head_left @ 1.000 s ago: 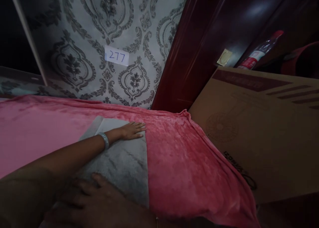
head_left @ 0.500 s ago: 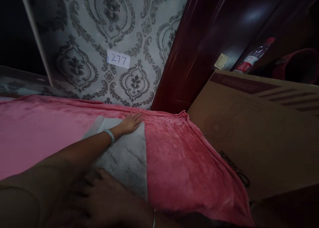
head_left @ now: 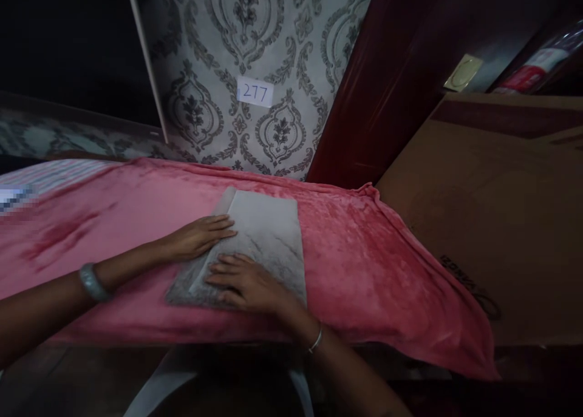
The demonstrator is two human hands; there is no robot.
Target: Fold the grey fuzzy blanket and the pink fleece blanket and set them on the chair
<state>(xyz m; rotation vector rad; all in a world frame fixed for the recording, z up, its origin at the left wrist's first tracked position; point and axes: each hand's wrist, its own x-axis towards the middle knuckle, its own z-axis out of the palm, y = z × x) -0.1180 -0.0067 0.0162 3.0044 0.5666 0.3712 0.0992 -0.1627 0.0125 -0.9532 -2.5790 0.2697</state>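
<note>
A grey plush cloth (head_left: pixel 268 223), folded into a flat rectangle, lies on a pink fleece blanket (head_left: pixel 355 277) spread over a table. Its left part shows a narrow lower layer beside the upper fold. My left hand (head_left: pixel 203 235) rests flat across that left edge, fingers stretched to the right. Below it my right hand (head_left: pixel 248 283) lies palm down on the cloth's near part, fingers spread and pointing left. Neither hand grips anything. A pale bangle (head_left: pixel 94 282) circles my left wrist, and a thin silver bracelet (head_left: pixel 316 338) my right.
A large cardboard box (head_left: pixel 492 223) stands against the table's right side, with a red-labelled bottle (head_left: pixel 537 68) behind it. The wall behind carries a paper marked 277 (head_left: pixel 255 91). A dark screen (head_left: pixel 77 53) is at upper left; a white chair (head_left: pixel 159 383) sits below the front edge.
My left hand has come back from the cloth's far right corner to its left edge. My right hand has moved up onto the cloth. The view has shifted left.
</note>
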